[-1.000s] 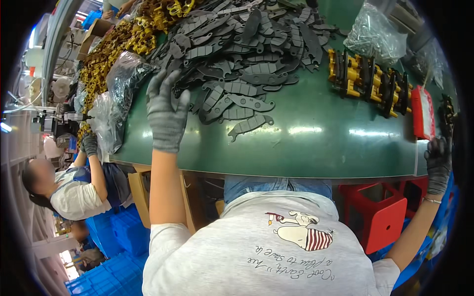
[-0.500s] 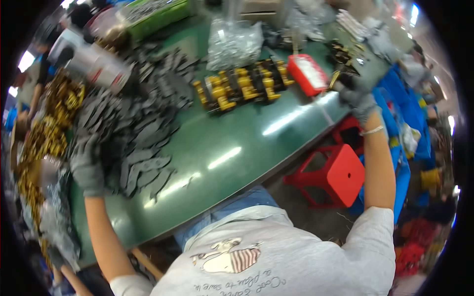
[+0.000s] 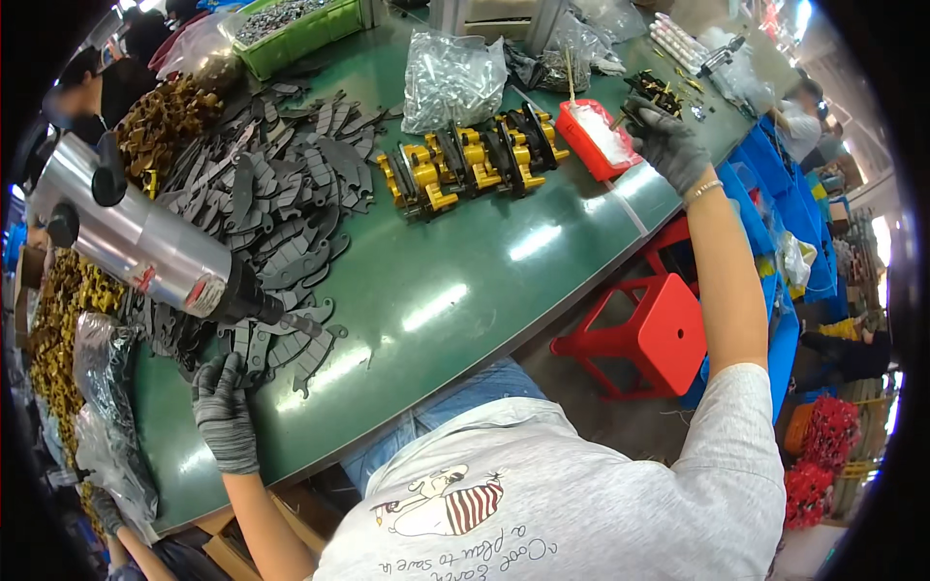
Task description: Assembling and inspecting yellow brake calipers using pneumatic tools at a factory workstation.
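Note:
My left hand (image 3: pixel 225 412), in a grey glove, has its fingers stretched out at the near edge of a heap of flat grey brake pads (image 3: pixel 291 257). Nothing shows in its grasp. Over that heap hangs a silver cylindrical power tool (image 3: pixel 160 237), its black nose pointing down to the right. My right hand (image 3: pixel 673 150), gloved too, is closed beside a red tray (image 3: pixel 599 174) of white paste. A thin rod (image 3: pixel 617 123) juts from its fingertips over the tray; its far end is hard to make out. Black and yellow brake calipers (image 3: pixel 475 165) stand in a row left of the tray.
Small dark and gold parts (image 3: pixel 661 90) lie beyond my right hand. A clear bag of metal parts (image 3: pixel 452 82) and a green bin (image 3: pixel 300 39) stand at the back. Gold brackets (image 3: pixel 73 320) are piled far left. A red stool (image 3: pixel 668 334) and blue bins (image 3: pixel 775 203) are right.
My left hand has drawn back from the pad heap toward me. The silver tool has swung nearer, down over the pads. My right hand has moved left and up to the red tray.

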Action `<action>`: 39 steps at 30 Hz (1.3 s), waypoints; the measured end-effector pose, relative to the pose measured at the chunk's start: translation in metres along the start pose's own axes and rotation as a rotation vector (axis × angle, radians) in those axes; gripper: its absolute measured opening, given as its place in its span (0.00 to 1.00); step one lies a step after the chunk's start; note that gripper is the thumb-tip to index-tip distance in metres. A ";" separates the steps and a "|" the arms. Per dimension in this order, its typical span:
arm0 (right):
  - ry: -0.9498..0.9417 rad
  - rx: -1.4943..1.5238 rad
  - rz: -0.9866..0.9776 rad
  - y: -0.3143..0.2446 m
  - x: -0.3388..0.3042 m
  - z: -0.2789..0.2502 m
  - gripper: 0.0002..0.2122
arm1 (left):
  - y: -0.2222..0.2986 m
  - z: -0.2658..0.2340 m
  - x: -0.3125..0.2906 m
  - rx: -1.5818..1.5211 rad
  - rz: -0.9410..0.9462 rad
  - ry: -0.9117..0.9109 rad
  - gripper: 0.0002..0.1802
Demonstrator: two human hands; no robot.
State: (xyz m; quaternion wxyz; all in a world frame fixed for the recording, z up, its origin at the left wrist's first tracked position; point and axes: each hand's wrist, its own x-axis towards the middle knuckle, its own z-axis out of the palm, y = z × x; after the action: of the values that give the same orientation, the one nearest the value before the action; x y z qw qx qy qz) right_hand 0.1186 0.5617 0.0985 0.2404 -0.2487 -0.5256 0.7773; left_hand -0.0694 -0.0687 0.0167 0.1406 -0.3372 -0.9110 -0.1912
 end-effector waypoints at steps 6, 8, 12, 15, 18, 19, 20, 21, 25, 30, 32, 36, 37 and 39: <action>0.030 -0.723 -0.029 0.021 0.069 -0.043 0.14 | 0.000 0.008 -0.018 -0.456 -0.154 0.029 0.20; 0.054 -0.874 0.005 0.019 0.078 -0.049 0.15 | 0.001 0.001 -0.022 -0.371 -0.152 0.043 0.20; 0.053 -0.913 0.197 0.024 0.075 -0.027 0.13 | -0.001 -0.013 -0.039 -0.195 -0.200 0.076 0.20; 0.158 -1.126 0.269 0.025 0.062 -0.001 0.14 | -0.004 -0.015 -0.049 -0.217 -0.260 0.116 0.19; 0.184 -1.092 0.263 0.023 0.063 -0.005 0.13 | -0.014 -0.019 -0.056 -0.147 -0.269 0.124 0.18; 0.197 -1.076 0.259 0.022 0.063 -0.006 0.12 | -0.015 -0.020 -0.056 -0.146 -0.271 0.124 0.18; 0.194 -1.075 0.259 0.023 0.063 -0.008 0.12 | -0.016 -0.023 -0.055 -0.139 -0.274 0.135 0.18; 0.204 -1.074 0.243 0.024 0.065 -0.011 0.12 | -0.017 -0.025 -0.055 -0.133 -0.277 0.147 0.18; 0.221 -0.954 0.159 0.014 0.059 -0.025 0.13 | -0.017 -0.038 -0.047 -0.095 -0.280 0.180 0.17; 0.206 -0.648 0.089 0.000 0.045 -0.028 0.13 | -0.017 -0.047 -0.042 -0.144 -0.319 0.271 0.17; 0.200 -0.612 0.105 0.000 0.044 -0.030 0.13 | -0.017 -0.045 -0.040 -0.170 -0.323 0.281 0.16; 0.187 -0.592 0.107 0.010 0.045 -0.027 0.13 | -0.018 -0.045 -0.040 -0.176 -0.319 0.285 0.16; 0.184 -0.646 0.127 0.011 0.045 -0.025 0.13 | -0.018 -0.045 -0.041 -0.137 -0.306 0.269 0.16; 0.176 -0.756 0.165 0.013 0.044 -0.021 0.13 | -0.021 -0.045 -0.045 -0.095 -0.296 0.252 0.16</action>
State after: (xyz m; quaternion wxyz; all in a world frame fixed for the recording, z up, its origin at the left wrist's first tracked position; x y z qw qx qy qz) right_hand 0.0970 0.5998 0.0736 0.1127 -0.4269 -0.7303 0.5214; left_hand -0.0444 -0.1281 0.0339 0.2075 -0.1792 -0.9159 -0.2933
